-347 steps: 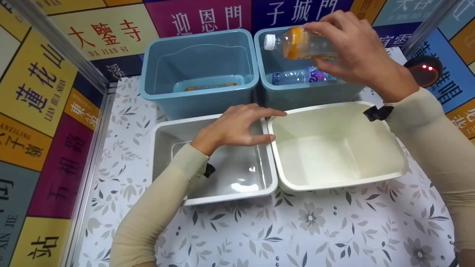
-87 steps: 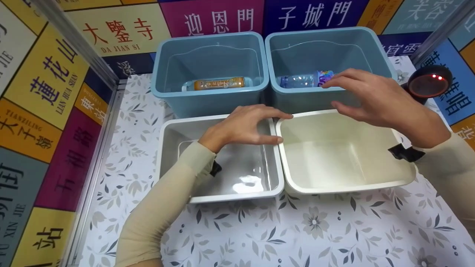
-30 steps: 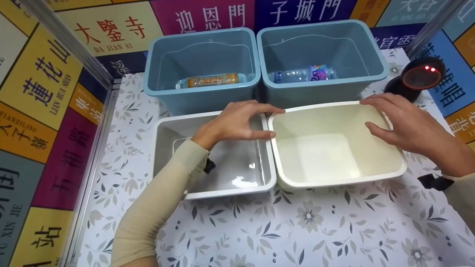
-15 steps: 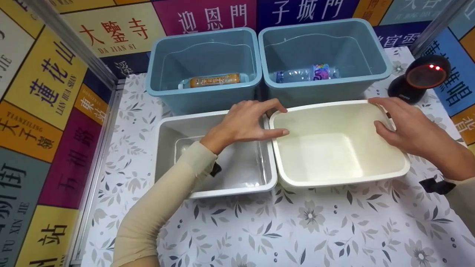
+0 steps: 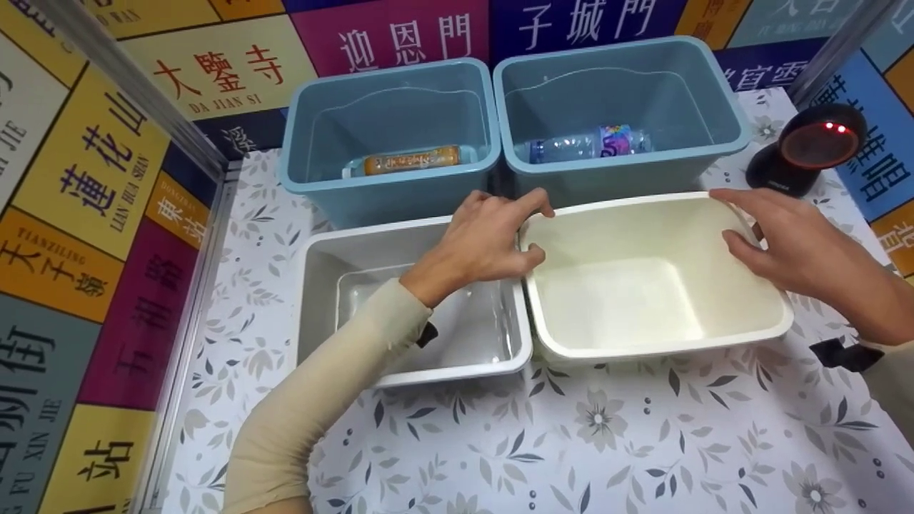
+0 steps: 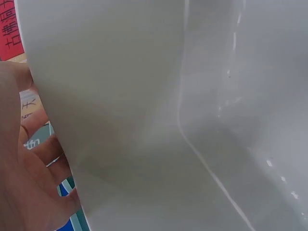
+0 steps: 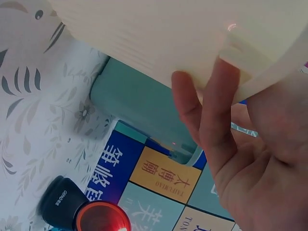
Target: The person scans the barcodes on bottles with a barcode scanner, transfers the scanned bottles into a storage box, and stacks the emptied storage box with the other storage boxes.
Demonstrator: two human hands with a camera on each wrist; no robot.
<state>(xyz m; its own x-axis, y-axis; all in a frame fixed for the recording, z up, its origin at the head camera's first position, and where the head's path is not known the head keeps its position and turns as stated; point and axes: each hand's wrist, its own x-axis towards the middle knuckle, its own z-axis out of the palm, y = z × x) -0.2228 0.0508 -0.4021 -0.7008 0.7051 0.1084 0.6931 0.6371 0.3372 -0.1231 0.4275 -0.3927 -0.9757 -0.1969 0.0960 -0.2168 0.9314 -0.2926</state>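
My left hand (image 5: 485, 239) reaches across the grey plastic bin (image 5: 457, 371), its index finger and thumb bent over the left rim of the cream plastic bin (image 5: 664, 350). In the left wrist view, the left hand (image 6: 33, 187) has its fingers curled at a pale bin edge; what they hold beneath is partly hidden. My right hand (image 5: 800, 250) grips the cream bin's back right corner, thumb inside. From the right wrist, the right hand (image 7: 250, 159) shows fingers against the outer wall of the cream bin (image 7: 134, 38). Inside, the cream bin shows nothing.
Behind stand two blue bins: the left bin (image 5: 400, 196) holds a bottle with an orange label (image 5: 413, 159), the right bin (image 5: 628, 163) a bottle with a purple label (image 5: 614, 141). A black device with red lights (image 5: 803, 150) stands back right on the floral tablecloth (image 5: 600, 442).
The orange-labelled bottle once in my right hand is gone from it. That hand has moved down right onto the cream bin's corner. My left fingers have bent more over its left rim.
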